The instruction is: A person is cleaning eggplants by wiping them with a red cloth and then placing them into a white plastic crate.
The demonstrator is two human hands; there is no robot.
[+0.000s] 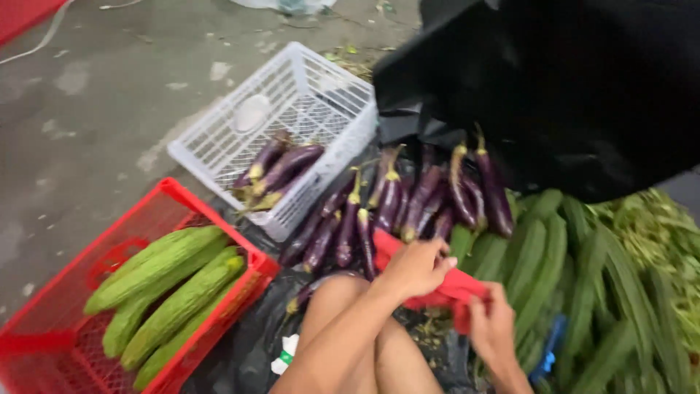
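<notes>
My left hand (415, 268) and my right hand (492, 328) both grip a red plastic bag (452, 284) in front of my bare knees. Just beyond the bag lies a pile of long purple eggplants (408, 201) on black sheeting. To the right of my hands are long green gourds (539, 255) laid side by side.
A white plastic crate (306, 95) at centre holds a few eggplants (273, 171). A red plastic crate (58, 321) at lower left holds several green gourds (171, 292). A large black bag (569, 87) looms at upper right. Green leafy vegetables (656, 226) lie far right. Concrete floor spreads at left.
</notes>
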